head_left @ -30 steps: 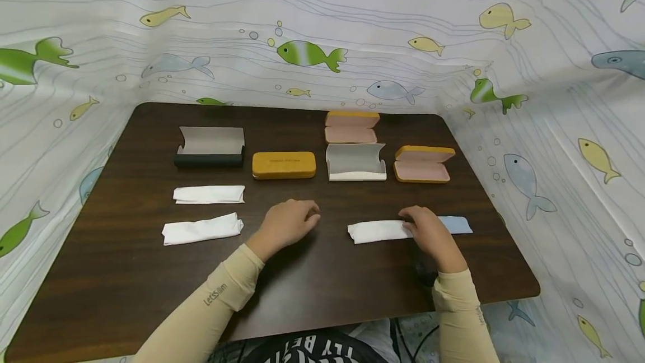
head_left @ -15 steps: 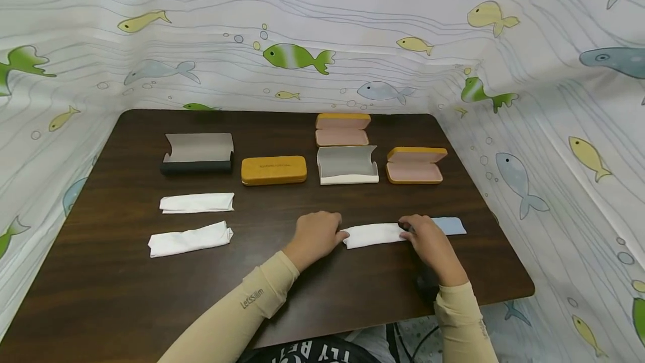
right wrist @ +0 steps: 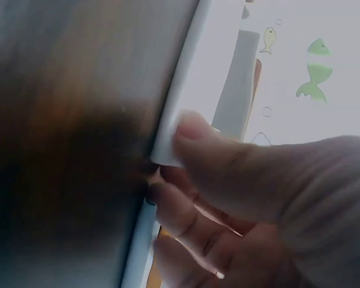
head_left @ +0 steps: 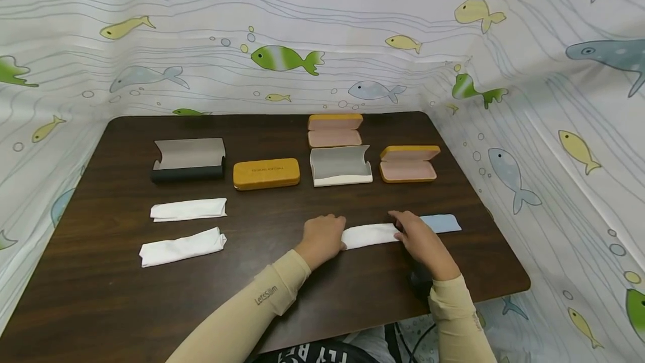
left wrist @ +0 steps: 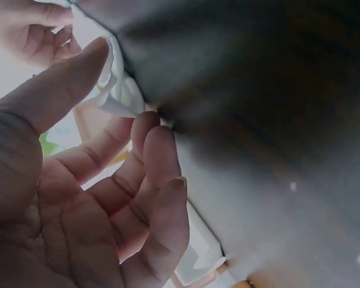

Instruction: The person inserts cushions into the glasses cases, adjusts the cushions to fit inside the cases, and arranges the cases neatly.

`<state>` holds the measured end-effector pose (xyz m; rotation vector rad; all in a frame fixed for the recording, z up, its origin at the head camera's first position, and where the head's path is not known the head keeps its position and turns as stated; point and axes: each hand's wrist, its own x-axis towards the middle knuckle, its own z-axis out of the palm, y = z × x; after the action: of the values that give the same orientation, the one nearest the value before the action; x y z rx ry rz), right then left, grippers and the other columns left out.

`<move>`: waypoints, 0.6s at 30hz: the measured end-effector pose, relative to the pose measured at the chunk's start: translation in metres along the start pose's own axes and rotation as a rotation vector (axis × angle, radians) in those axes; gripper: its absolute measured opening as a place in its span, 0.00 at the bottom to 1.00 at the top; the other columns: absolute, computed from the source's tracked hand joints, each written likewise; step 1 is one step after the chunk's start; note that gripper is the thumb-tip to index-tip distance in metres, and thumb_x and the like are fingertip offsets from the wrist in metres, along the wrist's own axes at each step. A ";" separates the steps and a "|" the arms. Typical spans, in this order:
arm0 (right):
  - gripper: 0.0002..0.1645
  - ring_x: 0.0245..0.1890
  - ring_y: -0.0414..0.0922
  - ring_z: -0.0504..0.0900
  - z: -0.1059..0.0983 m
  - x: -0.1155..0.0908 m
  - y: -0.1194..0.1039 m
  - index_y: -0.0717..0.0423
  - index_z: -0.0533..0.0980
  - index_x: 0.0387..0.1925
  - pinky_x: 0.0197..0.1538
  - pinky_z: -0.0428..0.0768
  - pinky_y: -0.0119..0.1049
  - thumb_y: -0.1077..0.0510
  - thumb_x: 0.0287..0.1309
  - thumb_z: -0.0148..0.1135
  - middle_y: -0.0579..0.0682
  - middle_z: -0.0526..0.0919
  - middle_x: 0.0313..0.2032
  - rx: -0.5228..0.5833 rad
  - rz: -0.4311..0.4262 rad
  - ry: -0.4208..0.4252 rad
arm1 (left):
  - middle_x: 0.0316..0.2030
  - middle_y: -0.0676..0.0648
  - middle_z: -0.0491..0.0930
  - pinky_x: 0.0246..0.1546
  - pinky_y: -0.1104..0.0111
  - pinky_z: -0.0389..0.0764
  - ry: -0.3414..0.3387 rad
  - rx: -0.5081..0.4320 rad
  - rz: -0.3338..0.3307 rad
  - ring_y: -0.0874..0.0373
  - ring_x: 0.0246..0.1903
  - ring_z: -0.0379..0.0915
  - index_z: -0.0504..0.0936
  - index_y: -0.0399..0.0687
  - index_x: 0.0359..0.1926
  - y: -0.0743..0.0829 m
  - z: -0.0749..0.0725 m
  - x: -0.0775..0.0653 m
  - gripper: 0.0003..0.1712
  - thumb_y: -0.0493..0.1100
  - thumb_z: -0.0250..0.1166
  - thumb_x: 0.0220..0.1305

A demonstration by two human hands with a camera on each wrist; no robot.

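A folded white cloth (head_left: 372,235) lies flat as a long strip toward the table's right side. My left hand (head_left: 324,240) is at its left end; in the left wrist view the thumb (left wrist: 87,66) and fingers (left wrist: 147,132) pinch the loose, layered edge. At the other end my right hand (head_left: 422,244) pinches the strip, its thumb (right wrist: 195,129) pressing on the white face. Beyond that hand a light blue cloth (head_left: 441,223) sticks out, partly hidden by the hand. Two more folded white cloths, an upper one (head_left: 188,209) and a lower one (head_left: 182,247), lie at the left.
Behind the hands stand an open dark glasses case (head_left: 187,173), a closed yellow case (head_left: 266,173), an open white case (head_left: 342,180) and two open yellow cases with pink linings, one rear (head_left: 335,138) and one right (head_left: 408,171). A fish-patterned curtain (head_left: 302,15) surrounds the brown table (head_left: 111,284).
My left hand has moved right and taken hold of the white cloth's left end. The right hand stays at the right end. The head view has swung slightly right.
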<state>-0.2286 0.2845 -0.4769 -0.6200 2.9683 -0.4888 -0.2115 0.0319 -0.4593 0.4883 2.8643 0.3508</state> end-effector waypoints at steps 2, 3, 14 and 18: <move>0.24 0.33 0.45 0.75 -0.001 0.002 -0.001 0.66 0.75 0.61 0.39 0.77 0.45 0.66 0.65 0.66 0.53 0.78 0.40 0.001 0.002 -0.026 | 0.34 0.47 0.83 0.27 0.58 0.83 -0.001 -0.008 0.000 0.51 0.34 0.83 0.84 0.47 0.46 0.000 0.000 0.000 0.24 0.58 0.76 0.56; 0.22 0.34 0.45 0.75 -0.001 0.003 -0.001 0.66 0.76 0.61 0.40 0.77 0.45 0.65 0.66 0.65 0.54 0.78 0.40 0.007 0.008 -0.036 | 0.33 0.47 0.83 0.27 0.58 0.83 0.000 -0.013 0.002 0.51 0.34 0.83 0.83 0.47 0.44 -0.001 0.001 0.001 0.24 0.60 0.74 0.58; 0.05 0.31 0.43 0.70 -0.004 0.013 0.003 0.59 0.76 0.36 0.37 0.73 0.42 0.62 0.66 0.66 0.49 0.73 0.33 0.086 -0.003 -0.114 | 0.30 0.50 0.80 0.28 0.59 0.83 -0.045 -0.050 0.017 0.55 0.33 0.81 0.84 0.49 0.37 0.000 0.001 0.006 0.13 0.52 0.73 0.63; 0.06 0.30 0.42 0.69 -0.006 0.012 0.009 0.57 0.75 0.34 0.35 0.71 0.39 0.62 0.67 0.64 0.48 0.71 0.33 0.156 -0.028 -0.129 | 0.28 0.53 0.76 0.25 0.64 0.77 -0.069 -0.127 0.024 0.59 0.28 0.75 0.80 0.52 0.29 -0.006 0.000 0.007 0.13 0.51 0.72 0.64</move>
<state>-0.2434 0.2897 -0.4747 -0.6510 2.7721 -0.6489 -0.2199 0.0288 -0.4627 0.5010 2.7505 0.5060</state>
